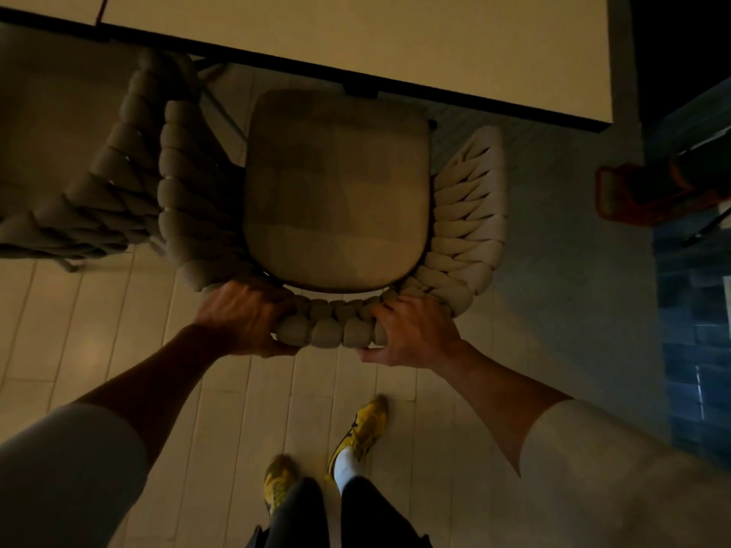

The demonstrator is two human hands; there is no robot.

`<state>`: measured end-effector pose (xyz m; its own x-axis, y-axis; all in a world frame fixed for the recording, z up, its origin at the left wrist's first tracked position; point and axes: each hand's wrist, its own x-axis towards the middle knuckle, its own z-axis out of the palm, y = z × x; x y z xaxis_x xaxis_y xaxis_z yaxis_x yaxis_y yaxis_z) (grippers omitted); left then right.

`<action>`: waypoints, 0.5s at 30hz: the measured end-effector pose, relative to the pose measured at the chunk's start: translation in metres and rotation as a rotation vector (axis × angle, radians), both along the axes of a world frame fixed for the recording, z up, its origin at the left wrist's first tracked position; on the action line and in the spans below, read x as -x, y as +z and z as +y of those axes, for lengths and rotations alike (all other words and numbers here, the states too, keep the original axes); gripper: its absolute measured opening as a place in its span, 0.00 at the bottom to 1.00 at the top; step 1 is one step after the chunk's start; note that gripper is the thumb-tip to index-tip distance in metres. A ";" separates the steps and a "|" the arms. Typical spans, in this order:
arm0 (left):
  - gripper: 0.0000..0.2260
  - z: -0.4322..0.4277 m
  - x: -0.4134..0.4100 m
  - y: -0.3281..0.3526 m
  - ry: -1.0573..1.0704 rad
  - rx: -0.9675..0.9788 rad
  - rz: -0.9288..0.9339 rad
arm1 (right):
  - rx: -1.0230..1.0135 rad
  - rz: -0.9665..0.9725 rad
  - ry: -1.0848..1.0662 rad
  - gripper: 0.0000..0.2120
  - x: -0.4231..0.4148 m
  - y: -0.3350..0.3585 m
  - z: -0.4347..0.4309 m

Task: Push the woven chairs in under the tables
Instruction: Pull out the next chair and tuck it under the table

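Both the left hand (243,316) and right hand (415,334) clamp the woven chair (336,191) by its backrest, its seat just ahead of them reaching the table (356,37) edge, where a skewed push could, I judge, scrape the neighbouring chair (99,183) beyond the left hand

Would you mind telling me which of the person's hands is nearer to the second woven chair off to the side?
The left. The left hand grips the chair back on the side facing the second woven chair; the right hand grips the far end.
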<state>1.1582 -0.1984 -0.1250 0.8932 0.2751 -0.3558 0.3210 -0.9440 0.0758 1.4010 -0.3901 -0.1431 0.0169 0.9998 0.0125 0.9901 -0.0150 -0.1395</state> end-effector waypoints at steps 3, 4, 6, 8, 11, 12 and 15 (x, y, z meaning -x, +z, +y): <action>0.31 0.010 -0.009 0.002 0.018 -0.006 0.029 | -0.008 0.009 0.003 0.30 -0.008 0.001 0.011; 0.31 0.012 -0.012 0.003 0.016 -0.007 0.030 | -0.009 0.014 0.003 0.30 -0.011 0.002 0.014; 0.31 0.018 -0.017 0.005 0.003 -0.011 0.019 | -0.001 0.025 0.000 0.29 -0.015 0.002 0.021; 0.30 0.023 -0.021 0.008 -0.009 -0.010 0.017 | 0.013 0.028 -0.003 0.29 -0.018 0.002 0.027; 0.31 0.032 -0.025 0.008 -0.021 -0.002 0.009 | 0.031 -0.003 -0.005 0.29 -0.021 0.005 0.035; 0.31 0.036 -0.027 0.007 -0.027 0.002 0.010 | 0.039 -0.014 -0.004 0.29 -0.022 0.005 0.038; 0.32 0.048 -0.031 0.006 -0.044 0.007 0.004 | 0.095 -0.024 -0.019 0.31 -0.025 0.007 0.047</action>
